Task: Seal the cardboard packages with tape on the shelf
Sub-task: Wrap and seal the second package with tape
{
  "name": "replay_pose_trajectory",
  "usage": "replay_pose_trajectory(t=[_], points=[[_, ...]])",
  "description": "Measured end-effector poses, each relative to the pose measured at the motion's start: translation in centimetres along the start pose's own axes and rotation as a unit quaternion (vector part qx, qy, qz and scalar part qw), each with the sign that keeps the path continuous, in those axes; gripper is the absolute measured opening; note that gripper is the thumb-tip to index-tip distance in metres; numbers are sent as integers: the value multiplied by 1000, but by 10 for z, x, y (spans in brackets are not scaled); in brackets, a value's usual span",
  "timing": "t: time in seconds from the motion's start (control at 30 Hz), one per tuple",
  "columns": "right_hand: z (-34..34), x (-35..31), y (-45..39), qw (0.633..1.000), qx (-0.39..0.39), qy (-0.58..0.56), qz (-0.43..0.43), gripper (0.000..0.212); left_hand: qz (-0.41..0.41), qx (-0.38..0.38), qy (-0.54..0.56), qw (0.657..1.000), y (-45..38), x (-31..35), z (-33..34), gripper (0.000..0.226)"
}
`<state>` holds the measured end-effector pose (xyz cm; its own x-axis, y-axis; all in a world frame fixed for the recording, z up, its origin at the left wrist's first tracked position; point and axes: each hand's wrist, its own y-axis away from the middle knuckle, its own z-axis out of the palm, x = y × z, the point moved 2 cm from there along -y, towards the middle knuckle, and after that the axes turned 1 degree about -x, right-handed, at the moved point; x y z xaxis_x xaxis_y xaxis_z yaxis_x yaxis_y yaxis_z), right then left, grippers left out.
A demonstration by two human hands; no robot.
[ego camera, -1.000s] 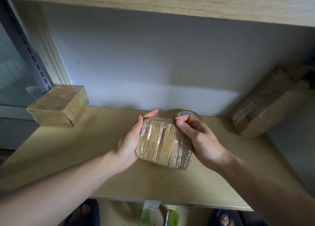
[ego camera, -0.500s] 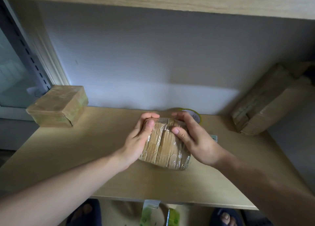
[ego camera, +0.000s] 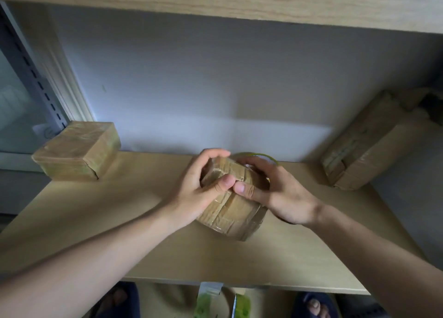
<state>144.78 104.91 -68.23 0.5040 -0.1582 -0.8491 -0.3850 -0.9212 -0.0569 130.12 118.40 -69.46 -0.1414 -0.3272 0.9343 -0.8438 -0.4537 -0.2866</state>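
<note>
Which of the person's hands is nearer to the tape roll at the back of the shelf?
Right. The right hand lies just in front of the tape roll, overlapping it; the left hand holds the package's far side.

- No words, numbers or brand marks can be read anywhere.
- The taped package (ego camera: pixel 231 202) shows only plain brown tape.
- The green packet (ego camera: pixel 203 303), below and nearer than the grip, is too blurred to read.
</note>
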Motion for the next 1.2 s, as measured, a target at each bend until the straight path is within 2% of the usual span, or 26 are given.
replay_pose_trajectory(t=[0.07, 0.17, 0.23, 0.37, 0.47, 0.53, 0.63, 0.7, 0.8, 0.97, 1.13, 1.2], points=[[5, 1, 2, 997, 5, -77, -11, 58, 4, 12, 8, 1000, -3, 0, -13, 83], [12, 6, 3, 976, 39, -213, -7, 50, -21, 60, 55, 996, -6, -4, -28, 66], [12, 12, 2, 970, 26, -242, 0, 58, -39, 39, 64, 996, -5, -10, -28, 61], [13, 19, 5, 977, -59, -201, 29, 82, -28, 9, -35, 999, 2, -22, -15, 57], [13, 9, 3, 976, -1, -216, 34, 89, -27, -43, -82, 995, 0, -19, -8, 54], [13, 4, 2, 989, 34, -143, 29, 79, -18, -68, -134, 988, -1, -16, -7, 55], [10, 3, 6, 999, 17, -40, 0, 69, -2, -102, -192, 976, 0, -14, -11, 58], [6, 5, 7, 997, 33, 38, -56, 63, 6, -120, -204, 971, -1, -14, -12, 59], [8, 3, 5, 975, 42, 158, -150, 52, 21, -118, -191, 974, -1, -16, -16, 63], [15, 2, 1, 957, 105, 162, -219, 36, -47, -139, -68, 987, 3, -24, -12, 74], [20, 9, -6, 947, 219, 115, -203, 27, -64, -142, -97, 983, 8, -38, -11, 107], [18, 13, -4, 946, 252, 88, -181, 27, -65, -138, -103, 983, 10, -42, -10, 110]])
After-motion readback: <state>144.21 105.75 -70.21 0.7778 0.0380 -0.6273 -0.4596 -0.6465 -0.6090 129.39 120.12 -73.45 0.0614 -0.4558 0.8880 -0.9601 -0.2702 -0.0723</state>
